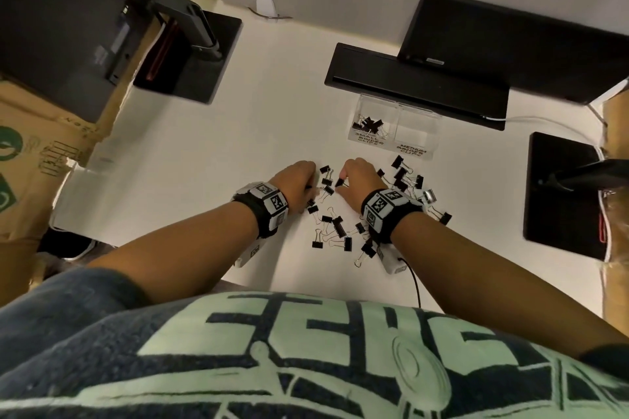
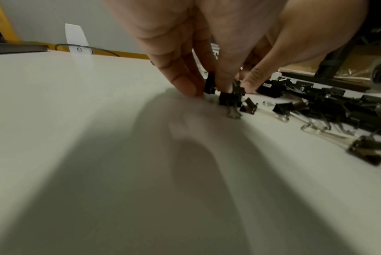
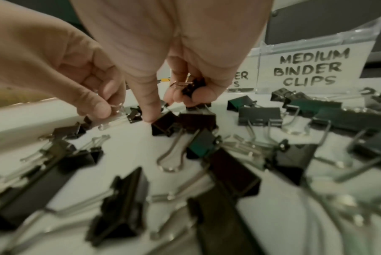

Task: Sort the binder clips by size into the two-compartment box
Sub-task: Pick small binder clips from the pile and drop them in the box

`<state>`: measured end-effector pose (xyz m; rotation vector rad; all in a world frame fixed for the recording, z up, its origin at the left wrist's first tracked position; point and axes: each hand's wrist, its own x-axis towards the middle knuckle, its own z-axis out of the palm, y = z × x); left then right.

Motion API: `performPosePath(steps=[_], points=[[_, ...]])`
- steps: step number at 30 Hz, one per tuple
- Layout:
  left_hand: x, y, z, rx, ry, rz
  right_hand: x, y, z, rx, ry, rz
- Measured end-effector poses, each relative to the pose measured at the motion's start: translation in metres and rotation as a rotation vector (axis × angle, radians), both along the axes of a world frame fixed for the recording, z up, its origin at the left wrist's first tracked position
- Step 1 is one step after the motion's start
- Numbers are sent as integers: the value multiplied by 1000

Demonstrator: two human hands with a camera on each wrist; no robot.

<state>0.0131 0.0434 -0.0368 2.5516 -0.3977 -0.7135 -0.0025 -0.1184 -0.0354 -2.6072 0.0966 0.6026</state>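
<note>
Black binder clips [image 1: 338, 230] of two sizes lie scattered on the white table [image 1: 211, 160], with larger ones [image 3: 259, 114] to the right. The clear two-compartment box [image 1: 396, 102] stands behind them; its left half, labelled SMALL, holds several small clips [image 1: 367, 124], and its right half, labelled MEDIUM [image 3: 309, 69], looks empty. My left hand [image 1: 306, 184] pinches a small clip [image 2: 209, 85] against the table; in the right wrist view its fingers [image 3: 102, 107] hold a wire handle. My right hand [image 1: 343, 180] keeps small clips [image 3: 191, 88] in its curled fingers while its thumb presses another small clip [image 3: 163, 123].
A long black bar [image 1: 408, 85] lies right behind the box, under a monitor [image 1: 510, 41]. Black stand bases sit at the far left [image 1: 190, 58] and at the right [image 1: 561, 194]. Cardboard boxes [image 1: 27, 146] flank the left edge. A white cable [image 1: 544, 119] runs at the back right.
</note>
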Motion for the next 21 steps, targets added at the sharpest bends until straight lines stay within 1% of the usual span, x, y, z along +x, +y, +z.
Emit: performPosePath(steps=[2, 4, 6, 8, 10, 13, 15, 19, 21], points=[[0, -1, 4, -52, 15, 45, -1, -2, 3, 44, -8, -30], [3, -2, 8, -66, -3, 76, -1, -6, 6, 133, 3, -111], [6, -6, 10, -34, -11, 80, 2, -10, 10, 234, 15, -213], [8, -11, 9, 3, -9, 77, 9, -17, 18, 281, -4, -284], [9, -17, 8, 35, 0, 89, 21, -27, 29, 300, -58, -350], [9, -24, 5, 84, 28, 109, 47, -46, 46, 271, -167, -429], [9, -27, 5, 100, 45, 108, 63, -56, 50, 215, -190, -460], [10, -31, 5, 120, 62, 132, 78, -58, 46, 89, -155, -393], [11, -32, 6, 114, 78, 145, 79, -55, 45, 64, -151, -352]])
